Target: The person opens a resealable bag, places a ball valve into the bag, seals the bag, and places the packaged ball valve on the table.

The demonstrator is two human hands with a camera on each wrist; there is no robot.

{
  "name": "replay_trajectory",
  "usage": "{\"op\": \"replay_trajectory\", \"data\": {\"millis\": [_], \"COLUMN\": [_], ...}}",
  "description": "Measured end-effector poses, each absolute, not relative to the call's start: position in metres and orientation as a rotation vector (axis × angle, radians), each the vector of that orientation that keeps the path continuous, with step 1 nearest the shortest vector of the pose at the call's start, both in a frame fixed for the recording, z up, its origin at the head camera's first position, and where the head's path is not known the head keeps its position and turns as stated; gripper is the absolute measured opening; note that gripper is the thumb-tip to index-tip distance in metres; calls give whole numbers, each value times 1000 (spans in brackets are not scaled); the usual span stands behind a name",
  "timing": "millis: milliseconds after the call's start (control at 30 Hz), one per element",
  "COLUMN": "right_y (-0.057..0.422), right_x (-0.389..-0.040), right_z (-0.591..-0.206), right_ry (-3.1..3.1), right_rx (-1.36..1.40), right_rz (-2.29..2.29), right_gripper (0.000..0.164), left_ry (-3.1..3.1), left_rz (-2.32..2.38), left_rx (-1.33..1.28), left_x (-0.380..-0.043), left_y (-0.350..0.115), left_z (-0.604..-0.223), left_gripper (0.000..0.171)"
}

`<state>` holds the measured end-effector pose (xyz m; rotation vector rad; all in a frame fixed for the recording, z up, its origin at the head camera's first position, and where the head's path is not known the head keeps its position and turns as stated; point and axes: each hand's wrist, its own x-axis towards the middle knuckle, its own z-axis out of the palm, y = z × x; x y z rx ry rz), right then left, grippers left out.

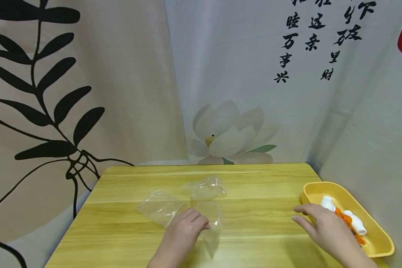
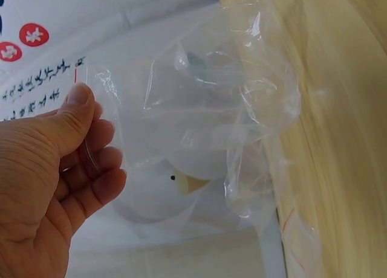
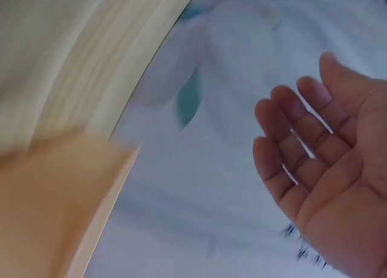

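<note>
While right fingers (image 3: 275, 119) loose and empty, left fingers (image 2: 100, 192) tight on a crinkled clear plastic bag (image 1: 213, 225).

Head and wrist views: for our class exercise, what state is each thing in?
Left hand: grip pinching a clear plastic bag.
Held bag: seemingly empty; cannot tell whether its mouth is open.
Right hand: grip relaxed, holding nothing.
Two other clear plastic bags: lying on the yellow wood-grain table, seemingly empty.
Yellow rounded plastic tray: uncovered, partly filled.
White rounded pieces: lying in the tray.
Orange pieces: also in the tray.
</note>
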<state>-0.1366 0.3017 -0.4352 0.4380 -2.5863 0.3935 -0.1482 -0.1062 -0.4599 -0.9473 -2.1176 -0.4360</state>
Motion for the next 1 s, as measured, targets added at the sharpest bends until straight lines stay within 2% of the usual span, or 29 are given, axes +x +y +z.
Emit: {"op": "replay_trajectory", "data": {"millis": [233, 400, 567, 867, 1000], "right_y": [389, 428, 441, 446, 449], "right_x": [-148, -150, -151, -150, -154], "right_z": [-441, -457, -469, -482, -488], "right_ry": [-2982, -3196, -3263, -3264, -3224], "right_rx": [34, -128, -161, -117, -73], "right_rz": [390, 302, 276, 242, 237], "right_gripper": [18, 25, 30, 34, 28], "left_ry": [-2116, -2099, -2089, -2094, -2080], "left_rz": [-427, -428, -417, -429, -433], "left_rx": [-919, -912, -901, -914, -914], "left_x": [-147, -147, -147, -146, -147], "left_y": [-110, -113, -115, -117, -118], "left_z": [-461, -461, -461, -461, -462], "left_gripper": [13, 16, 23, 13, 13]}}
